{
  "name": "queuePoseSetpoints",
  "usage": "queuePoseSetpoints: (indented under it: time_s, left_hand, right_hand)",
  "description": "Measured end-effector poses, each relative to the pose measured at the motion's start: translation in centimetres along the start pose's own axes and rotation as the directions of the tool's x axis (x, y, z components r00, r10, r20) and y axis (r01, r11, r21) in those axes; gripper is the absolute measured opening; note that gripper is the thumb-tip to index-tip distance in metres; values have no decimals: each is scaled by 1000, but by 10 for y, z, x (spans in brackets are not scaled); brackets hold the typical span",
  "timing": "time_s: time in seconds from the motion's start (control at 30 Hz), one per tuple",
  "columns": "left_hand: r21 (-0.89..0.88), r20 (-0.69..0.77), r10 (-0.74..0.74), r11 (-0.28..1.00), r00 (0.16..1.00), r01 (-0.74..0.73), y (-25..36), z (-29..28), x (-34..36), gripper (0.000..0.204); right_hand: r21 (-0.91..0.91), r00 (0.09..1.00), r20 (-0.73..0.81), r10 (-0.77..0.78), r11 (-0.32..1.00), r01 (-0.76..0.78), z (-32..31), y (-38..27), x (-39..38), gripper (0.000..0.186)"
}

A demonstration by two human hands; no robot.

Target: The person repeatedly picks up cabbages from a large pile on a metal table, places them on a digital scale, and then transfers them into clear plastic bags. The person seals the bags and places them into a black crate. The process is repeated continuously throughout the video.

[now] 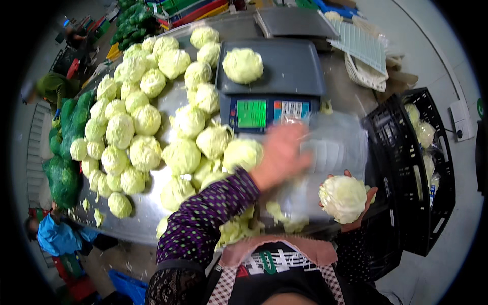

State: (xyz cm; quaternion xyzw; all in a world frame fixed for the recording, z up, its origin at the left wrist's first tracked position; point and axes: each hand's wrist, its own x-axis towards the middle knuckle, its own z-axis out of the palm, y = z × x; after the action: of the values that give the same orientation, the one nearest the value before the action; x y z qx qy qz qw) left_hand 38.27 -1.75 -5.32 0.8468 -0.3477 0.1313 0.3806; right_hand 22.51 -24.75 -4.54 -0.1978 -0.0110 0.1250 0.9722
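My right hand holds a pale cabbage from below, with fingers showing at its far and right sides. My left hand, smeared by motion, is stretched over the table in front of the digital scale. Whether its fingers are apart or pressed together is not clear. Another cabbage sits on the left part of the scale's grey platform. Clear plastic bags lie flat between my left hand and the crate side. The nearest loose cabbage lies just left of my left hand.
Many cabbages cover the metal table's left half. Loose leaves lie near its front edge. Black crates with bagged cabbages stand at right. A white basket is at the back right. Green net sacks and people are beyond the left edge.
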Motion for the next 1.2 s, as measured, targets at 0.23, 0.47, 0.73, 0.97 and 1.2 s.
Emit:
queuePoseSetpoints:
  time_s: [0.23,0.47,0.73,0.97,1.2]
  left_hand:
    - [122,425,211,950,880,-287,49,116,-125,66]
    - [-5,318,237,969,918,-248,44,131,-125,30]
    - [-343,463,-166,872,871,349,50,130,-86,17]
    - [72,256,410,895,875,-440,63,90,-74,14]
    - [351,396,278,835,875,-424,45,77,-92,26]
  right_hand:
    - [-61,934,-353,-56,997,37,-2,10,-94,75]
    - [-120,927,-376,-2,992,-47,-19,14,-133,73]
    - [-64,954,-287,88,992,-110,-46,18,-99,75]
    - [-134,899,-438,16,988,-82,-120,9,-66,57]
    - [-123,869,-494,-26,992,-40,-115,-3,-74,63]
